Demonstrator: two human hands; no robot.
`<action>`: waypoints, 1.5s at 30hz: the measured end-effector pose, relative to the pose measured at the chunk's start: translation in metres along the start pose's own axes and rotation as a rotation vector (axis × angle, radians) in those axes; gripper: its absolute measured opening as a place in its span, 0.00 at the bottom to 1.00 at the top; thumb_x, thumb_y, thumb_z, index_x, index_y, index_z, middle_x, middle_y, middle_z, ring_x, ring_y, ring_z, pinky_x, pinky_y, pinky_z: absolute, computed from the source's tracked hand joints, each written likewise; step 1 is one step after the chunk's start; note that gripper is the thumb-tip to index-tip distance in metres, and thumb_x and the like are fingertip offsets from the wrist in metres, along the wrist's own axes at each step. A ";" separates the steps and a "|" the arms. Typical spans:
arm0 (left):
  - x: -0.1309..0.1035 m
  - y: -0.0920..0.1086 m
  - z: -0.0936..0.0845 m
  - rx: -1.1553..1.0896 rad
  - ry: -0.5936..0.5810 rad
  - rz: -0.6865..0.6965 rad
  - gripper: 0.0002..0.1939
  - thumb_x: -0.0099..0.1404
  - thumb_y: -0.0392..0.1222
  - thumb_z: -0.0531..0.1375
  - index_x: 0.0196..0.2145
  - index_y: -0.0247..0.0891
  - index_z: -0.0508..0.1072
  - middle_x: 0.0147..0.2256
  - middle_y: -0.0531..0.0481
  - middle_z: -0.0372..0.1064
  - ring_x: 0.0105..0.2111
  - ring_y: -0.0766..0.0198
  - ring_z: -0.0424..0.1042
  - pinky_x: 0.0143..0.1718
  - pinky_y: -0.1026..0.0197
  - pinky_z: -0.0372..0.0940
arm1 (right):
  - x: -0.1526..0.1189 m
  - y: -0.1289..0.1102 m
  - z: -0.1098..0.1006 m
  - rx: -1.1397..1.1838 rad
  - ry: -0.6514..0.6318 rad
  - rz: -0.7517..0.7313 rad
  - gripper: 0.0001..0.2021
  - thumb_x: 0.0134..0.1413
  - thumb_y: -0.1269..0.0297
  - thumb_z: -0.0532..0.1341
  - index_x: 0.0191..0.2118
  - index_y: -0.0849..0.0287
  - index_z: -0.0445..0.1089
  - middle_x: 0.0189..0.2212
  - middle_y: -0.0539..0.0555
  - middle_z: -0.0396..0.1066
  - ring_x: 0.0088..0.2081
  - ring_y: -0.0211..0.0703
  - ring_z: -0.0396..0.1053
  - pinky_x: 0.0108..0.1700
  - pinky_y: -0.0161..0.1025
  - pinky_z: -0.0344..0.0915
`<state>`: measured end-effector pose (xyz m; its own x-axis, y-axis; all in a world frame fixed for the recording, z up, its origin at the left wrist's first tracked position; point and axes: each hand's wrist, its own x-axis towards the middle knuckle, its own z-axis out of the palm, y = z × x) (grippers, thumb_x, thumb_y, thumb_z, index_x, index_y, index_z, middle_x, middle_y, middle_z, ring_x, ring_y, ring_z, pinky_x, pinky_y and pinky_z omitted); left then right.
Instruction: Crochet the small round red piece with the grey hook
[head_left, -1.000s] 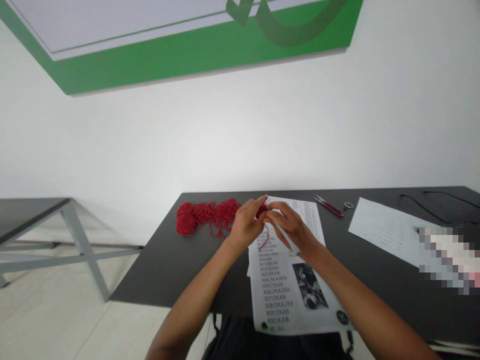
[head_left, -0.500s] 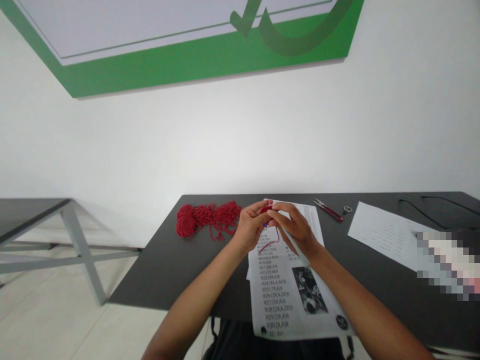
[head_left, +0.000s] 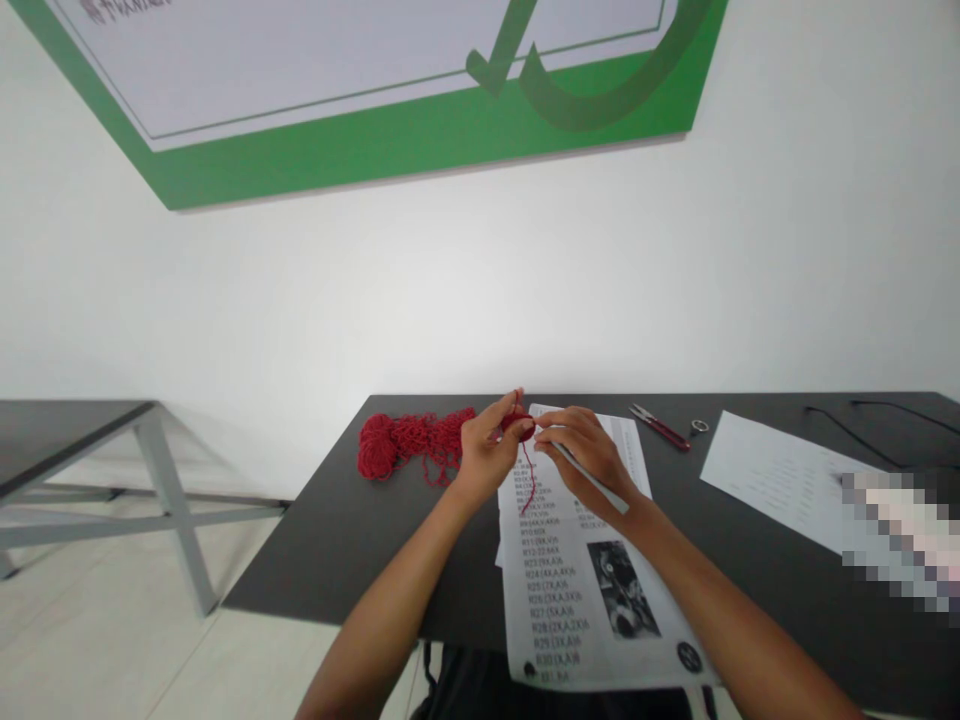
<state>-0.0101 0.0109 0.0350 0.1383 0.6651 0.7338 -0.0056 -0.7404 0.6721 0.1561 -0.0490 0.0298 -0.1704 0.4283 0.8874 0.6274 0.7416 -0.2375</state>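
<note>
My left hand (head_left: pixel 480 450) pinches a small piece of red crochet (head_left: pixel 516 428) above the printed sheet, with red yarn running over a raised finger. In my right hand (head_left: pixel 589 440) is a crochet hook (head_left: pixel 604 487), whose pale grey handle slants back toward the wrist. Its tip is too small to make out beside the red piece. A loose yarn tail (head_left: pixel 529 480) hangs down from the work over the paper. To the left lies the red yarn ball (head_left: pixel 377 447), with a crinkled heap of loose yarn (head_left: pixel 431 440) leading toward my left hand.
A pattern sheet (head_left: pixel 551 580) with printed rows and a photo overhangs the dark table's (head_left: pixel 345 560) front edge. Beyond my right hand lie red-handled thread snips (head_left: pixel 664 430), a small ring (head_left: pixel 699 427), another paper (head_left: pixel 765 480) and dark eyeglasses (head_left: pixel 855 436). A blurred-out object sits far right.
My hands have drawn slightly apart, the right fingers no longer overlapping the left. The red piece and hook handle show more plainly. The view has tilted up slightly.
</note>
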 end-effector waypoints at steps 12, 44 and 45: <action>0.003 -0.004 0.000 -0.005 0.061 -0.072 0.17 0.62 0.34 0.65 0.49 0.36 0.82 0.29 0.53 0.79 0.26 0.68 0.73 0.31 0.65 0.71 | -0.004 -0.016 0.009 0.118 0.000 0.402 0.12 0.71 0.55 0.57 0.49 0.51 0.76 0.46 0.55 0.82 0.51 0.51 0.78 0.53 0.49 0.74; -0.011 0.013 0.018 -0.375 0.009 -0.363 0.27 0.53 0.47 0.76 0.50 0.36 0.80 0.27 0.50 0.79 0.25 0.65 0.74 0.29 0.63 0.71 | -0.003 0.002 0.011 0.660 0.162 0.536 0.13 0.65 0.49 0.64 0.40 0.51 0.79 0.44 0.56 0.83 0.49 0.51 0.79 0.55 0.52 0.75; -0.012 0.013 0.019 -0.378 0.023 -0.361 0.27 0.53 0.47 0.76 0.50 0.37 0.81 0.27 0.50 0.79 0.25 0.65 0.75 0.29 0.63 0.71 | -0.002 0.000 0.009 0.614 0.171 0.514 0.13 0.66 0.49 0.63 0.40 0.51 0.79 0.44 0.55 0.83 0.50 0.51 0.79 0.55 0.52 0.75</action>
<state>0.0067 -0.0085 0.0336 0.1759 0.8766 0.4479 -0.3191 -0.3796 0.8684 0.1495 -0.0452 0.0241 0.1748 0.7438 0.6452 0.0588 0.6462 -0.7609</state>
